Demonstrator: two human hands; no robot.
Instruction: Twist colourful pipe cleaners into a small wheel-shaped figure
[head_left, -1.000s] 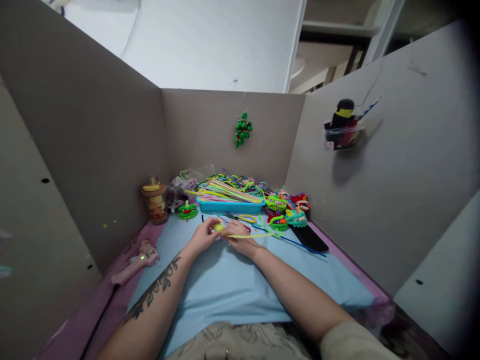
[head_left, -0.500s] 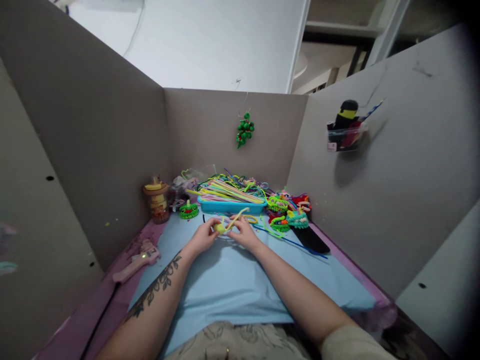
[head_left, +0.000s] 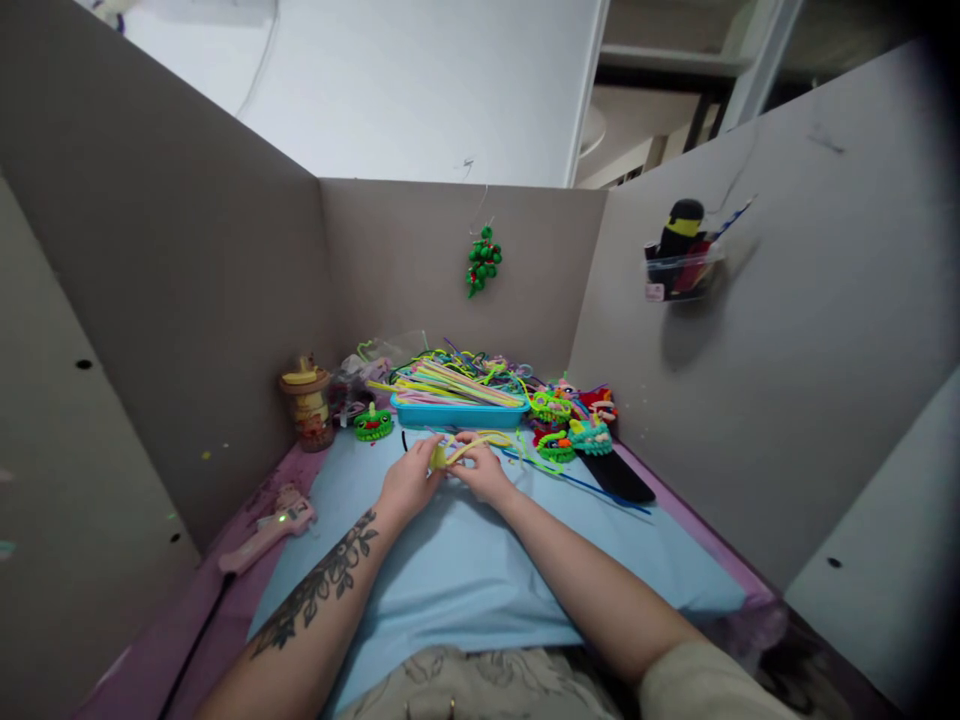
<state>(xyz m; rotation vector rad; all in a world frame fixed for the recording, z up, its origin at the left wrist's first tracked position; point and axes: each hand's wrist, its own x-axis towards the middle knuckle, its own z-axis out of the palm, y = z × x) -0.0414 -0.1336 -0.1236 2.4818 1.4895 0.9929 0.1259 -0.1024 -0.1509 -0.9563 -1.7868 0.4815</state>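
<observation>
Both hands meet above the blue cloth (head_left: 450,560), near the middle of the table. My left hand (head_left: 411,478) pinches a small yellow pipe cleaner piece (head_left: 437,457), coiled or bunched at its fingertips. From it a loose yellow strand runs up and to the right, past the fingers of my right hand (head_left: 484,472). The right fingers are closed at the piece's right side; their exact grip on the strand is partly hidden. Just behind the hands lie yellow-handled scissors (head_left: 495,438), and blue pipe cleaners (head_left: 600,488) stretch to the right.
A blue tray (head_left: 457,414) full of pastel pipe cleaners stands at the back. Green and teal fuzzy figures (head_left: 590,437) sit right, above a black flat object (head_left: 619,475). At left are a pink glue gun (head_left: 274,532), a cup (head_left: 310,410) and a green figure (head_left: 373,424).
The yellow strand first lay across the right hand, then swung upward, and now slants lower to the right. The left hand has turned slightly; both hands stay close together.
</observation>
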